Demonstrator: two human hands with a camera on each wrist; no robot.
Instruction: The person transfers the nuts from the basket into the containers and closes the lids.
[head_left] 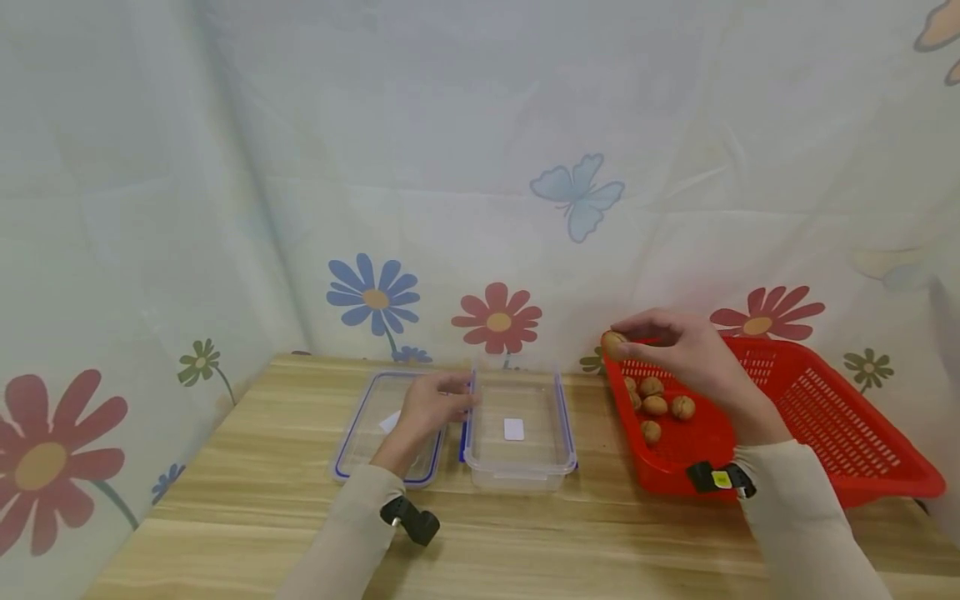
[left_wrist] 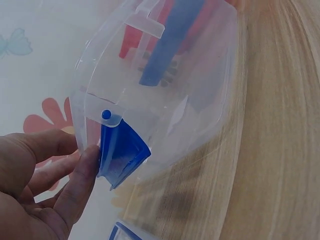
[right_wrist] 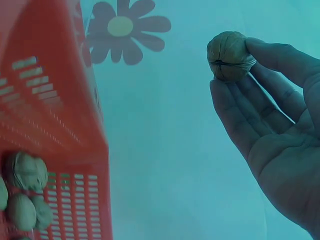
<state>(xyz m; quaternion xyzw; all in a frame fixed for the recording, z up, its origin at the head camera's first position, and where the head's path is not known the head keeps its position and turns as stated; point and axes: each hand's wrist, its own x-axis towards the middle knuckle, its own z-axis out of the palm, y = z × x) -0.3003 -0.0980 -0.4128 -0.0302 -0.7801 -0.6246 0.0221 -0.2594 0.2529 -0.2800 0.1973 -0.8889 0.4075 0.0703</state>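
Observation:
My right hand point(head_left: 686, 354) pinches a walnut point(right_wrist: 230, 56) between thumb and fingertips, above the left rim of the red plastic basket point(head_left: 870, 487). Several walnuts point(head_left: 655, 406) lie in the basket's left part. Over at the middle of the table stands a clear plastic food container point(head_left: 517, 479) with blue side latches and a small white label on it. My left hand point(head_left: 433, 408) holds the container's left rim, thumb and fingers on either side of the wall, right by a blue latch point(left_wrist: 122, 152). No walnuts show inside the container.
A clear lid point(head_left: 352, 450) with a blue seal lies flat left of the container, partly beneath my left forearm. The wooden table point(head_left: 225, 483) ends at a flower-printed curtain point(head_left: 420, 167) behind and to the left. The basket reaches to the table's right side.

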